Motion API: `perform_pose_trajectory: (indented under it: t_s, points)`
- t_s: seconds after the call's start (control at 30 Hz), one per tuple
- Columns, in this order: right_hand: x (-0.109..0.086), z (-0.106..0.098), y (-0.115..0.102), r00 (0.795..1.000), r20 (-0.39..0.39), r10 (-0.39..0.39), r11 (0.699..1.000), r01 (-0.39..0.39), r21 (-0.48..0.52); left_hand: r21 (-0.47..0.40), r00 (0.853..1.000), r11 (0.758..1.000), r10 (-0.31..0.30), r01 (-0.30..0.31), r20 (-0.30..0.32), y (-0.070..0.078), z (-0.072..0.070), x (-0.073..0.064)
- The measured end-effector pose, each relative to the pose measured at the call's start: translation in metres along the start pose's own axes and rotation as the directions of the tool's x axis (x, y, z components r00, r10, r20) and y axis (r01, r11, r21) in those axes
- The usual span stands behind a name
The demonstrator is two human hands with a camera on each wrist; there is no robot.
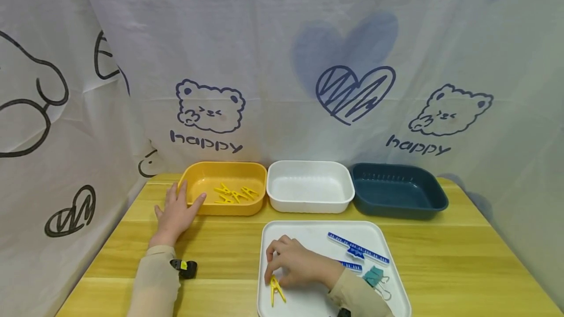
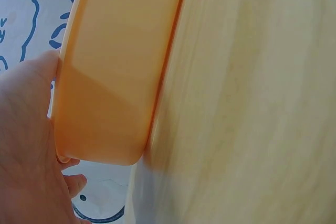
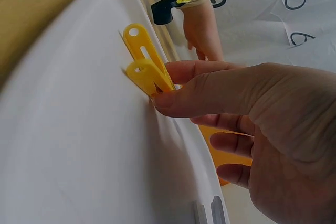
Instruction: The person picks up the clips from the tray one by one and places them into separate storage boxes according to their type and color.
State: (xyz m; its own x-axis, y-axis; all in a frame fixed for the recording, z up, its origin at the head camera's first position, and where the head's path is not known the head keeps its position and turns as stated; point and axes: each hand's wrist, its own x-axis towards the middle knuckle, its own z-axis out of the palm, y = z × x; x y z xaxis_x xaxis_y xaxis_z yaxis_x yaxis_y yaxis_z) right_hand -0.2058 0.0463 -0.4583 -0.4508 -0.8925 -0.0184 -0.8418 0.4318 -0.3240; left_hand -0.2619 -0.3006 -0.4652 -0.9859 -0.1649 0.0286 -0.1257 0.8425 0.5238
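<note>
My left hand rests at the left front corner of a yellow plastic tub, its fingers spread along the rim. In the left wrist view the thumb of that hand lies at the rim of the tub. Several yellow clothespins lie inside the tub. My right hand is over the left part of a white tray. Its thumb and forefinger pinch the nose end of a yellow clothespin, whose handles point toward me. In the right wrist view the clothespin is close over the tray.
A white tub and a dark blue tub stand right of the yellow one. On the tray lie a blue ruler-like clip, another partly hidden blue one and a teal binder clip. A printed cloth hangs behind.
</note>
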Motion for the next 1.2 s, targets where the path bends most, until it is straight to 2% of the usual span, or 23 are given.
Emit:
perform_pose_trajectory:
  t_s: [0.2, 0.4, 0.67, 1.0, 1.2]
  points:
    - [-0.001, 0.000, 0.001, 1.000, 0.009, 0.022, 1.000, -0.022, -0.002, 0.001, 1.000, 1.000, 0.000, 0.000, 0.001, 0.001, -0.001, -0.001]
    - [-0.002, -0.001, 0.004, 0.996, 0.023, 0.081, 0.996, -0.082, 0.023, 0.002, 1.000, 1.000, -0.002, 0.002, 0.000, 0.002, -0.001, -0.001]
    - [-0.005, -0.003, 0.007, 0.995, 0.025, 0.092, 0.996, -0.092, 0.006, 0.003, 1.000, 1.000, -0.009, 0.009, 0.003, 0.002, -0.001, -0.001]
    - [-0.008, -0.009, 0.010, 0.992, 0.010, 0.127, 0.992, -0.127, 0.012, 0.008, 1.000, 1.000, -0.016, 0.016, 0.004, 0.000, 0.000, 0.001]
    - [-0.010, -0.018, 0.010, 0.983, 0.016, 0.182, 0.982, -0.183, 0.043, 0.009, 1.000, 1.000, -0.018, 0.018, 0.008, 0.001, 0.000, 0.001]
